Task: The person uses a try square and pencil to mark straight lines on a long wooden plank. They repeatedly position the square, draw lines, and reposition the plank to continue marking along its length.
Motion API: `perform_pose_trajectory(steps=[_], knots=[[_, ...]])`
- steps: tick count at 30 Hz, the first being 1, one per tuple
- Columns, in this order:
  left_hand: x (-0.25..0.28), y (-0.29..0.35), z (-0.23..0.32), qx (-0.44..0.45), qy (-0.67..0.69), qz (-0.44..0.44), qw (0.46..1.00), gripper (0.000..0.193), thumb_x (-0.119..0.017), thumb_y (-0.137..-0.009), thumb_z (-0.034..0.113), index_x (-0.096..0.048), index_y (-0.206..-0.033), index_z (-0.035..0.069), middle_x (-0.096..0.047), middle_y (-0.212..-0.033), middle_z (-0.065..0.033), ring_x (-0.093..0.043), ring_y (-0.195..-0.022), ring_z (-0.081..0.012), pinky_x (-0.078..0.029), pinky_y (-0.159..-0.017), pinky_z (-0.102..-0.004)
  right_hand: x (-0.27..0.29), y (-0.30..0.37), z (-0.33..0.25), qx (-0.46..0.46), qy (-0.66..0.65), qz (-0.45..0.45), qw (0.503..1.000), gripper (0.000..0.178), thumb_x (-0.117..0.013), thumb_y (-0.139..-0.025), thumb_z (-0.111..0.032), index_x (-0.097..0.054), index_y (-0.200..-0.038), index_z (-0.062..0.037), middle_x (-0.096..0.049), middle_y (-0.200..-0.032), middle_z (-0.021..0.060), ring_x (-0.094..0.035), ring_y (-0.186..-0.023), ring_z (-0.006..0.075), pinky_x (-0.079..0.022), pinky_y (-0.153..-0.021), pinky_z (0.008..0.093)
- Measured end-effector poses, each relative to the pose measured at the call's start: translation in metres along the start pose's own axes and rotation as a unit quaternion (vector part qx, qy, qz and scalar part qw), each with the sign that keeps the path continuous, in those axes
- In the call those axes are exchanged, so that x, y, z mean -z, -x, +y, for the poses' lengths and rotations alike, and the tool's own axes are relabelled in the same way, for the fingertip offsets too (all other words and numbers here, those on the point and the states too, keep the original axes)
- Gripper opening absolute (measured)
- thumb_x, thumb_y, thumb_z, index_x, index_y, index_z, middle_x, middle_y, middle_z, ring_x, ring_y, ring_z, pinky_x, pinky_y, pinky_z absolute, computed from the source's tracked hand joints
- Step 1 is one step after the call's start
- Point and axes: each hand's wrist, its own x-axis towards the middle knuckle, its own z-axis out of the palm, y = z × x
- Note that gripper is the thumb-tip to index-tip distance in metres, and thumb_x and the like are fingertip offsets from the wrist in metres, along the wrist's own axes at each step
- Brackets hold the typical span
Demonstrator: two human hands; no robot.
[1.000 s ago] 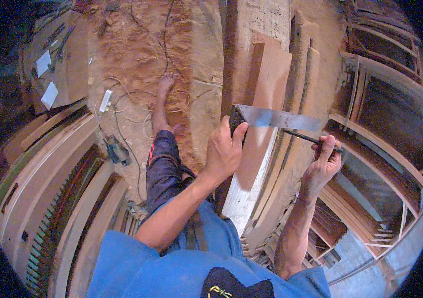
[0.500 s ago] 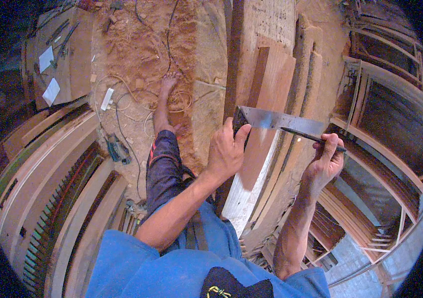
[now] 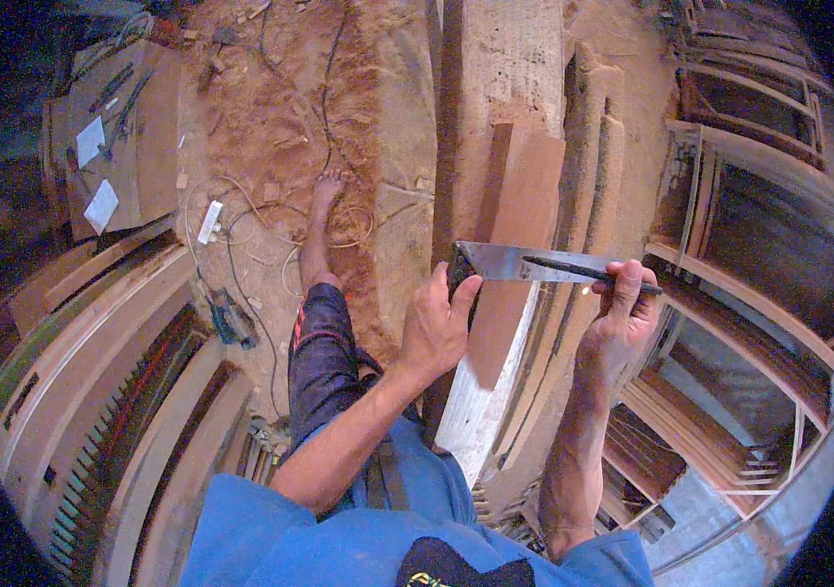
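Note:
My left hand (image 3: 436,323) is closed around the dark stock of a try square (image 3: 497,260). The shiny metal blade extends rightward across a reddish-brown wooden piece (image 3: 531,201). Under that piece lies a long, thick timber (image 3: 480,416), pale and worn on top. In my right hand (image 3: 624,305), a slim black pen or pencil (image 3: 567,267) is pinched between thumb and fingers. It points left, its tip over the blade in this view; whether it touches the metal or the wood I cannot tell.
Narrow dusty boards (image 3: 601,186) run along the timber's right side. Wooden frames (image 3: 730,264) stand at the right, slatted frames (image 3: 94,391) at the left. A white power strip (image 3: 209,223), cables and a dark power tool (image 3: 232,319) lie on the sawdust-covered floor beside my leg (image 3: 322,318).
The pen has shifted left and its tip now overlies the blade instead of its near edge. Both hands keep their holds. The whole scene sits slightly lower in the picture.

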Motion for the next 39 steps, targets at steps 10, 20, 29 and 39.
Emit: perform_pose_trajectory(steps=[10,20,29,39], knots=[[-0.002,0.005,0.011,0.060,-0.071,0.013,0.996,0.074,-0.053,-0.104,0.051,-0.055,-0.127,-0.020,-0.063,-0.096,-0.0424,-0.064,-0.095,-0.0579,-0.050,-0.079,-0.0588,-0.016,-0.014,0.028,0.032,0.093,-0.121,0.988,0.028,-0.059,-0.108,-0.031,-0.066,-0.097,-0.0063,-0.067,-0.086,0.0020,-0.059,-0.081,0.0112,-0.048,-0.076,0.0275],[0.006,0.005,0.012,0.041,-0.002,0.010,0.999,0.072,-0.054,-0.104,0.055,-0.058,-0.125,-0.014,-0.066,-0.102,-0.0348,-0.067,-0.098,-0.0486,-0.051,-0.086,-0.0511,0.040,0.020,0.027,0.090,0.082,-0.006,0.993,0.033,-0.051,-0.111,-0.034,-0.059,-0.100,-0.0041,-0.058,-0.082,0.0034,-0.054,-0.078,0.0139,-0.047,-0.078,0.0290],[0.101,0.024,-0.023,0.059,0.200,0.223,0.952,0.052,-0.056,-0.105,0.050,-0.063,-0.118,0.001,-0.066,-0.106,-0.0075,-0.061,-0.089,-0.0181,-0.050,-0.085,-0.0320,0.005,0.152,0.065,0.023,0.416,-0.099,0.904,0.085,-0.086,-0.073,-0.056,-0.048,-0.133,-0.0083,-0.055,-0.124,0.0178,-0.061,-0.113,0.0393,-0.055,-0.090,0.0480],[0.202,0.048,-0.062,0.045,0.127,0.331,0.934,0.048,-0.053,-0.108,0.046,-0.062,-0.112,-0.002,-0.062,-0.094,-0.0033,-0.054,-0.084,-0.0137,-0.046,-0.077,-0.0310,0.056,0.137,0.069,-0.034,0.165,-0.190,0.967,0.066,-0.081,-0.081,-0.035,-0.058,-0.136,-0.0085,-0.052,-0.137,0.0187,-0.057,-0.123,0.0405,-0.049,-0.104,0.0475]])
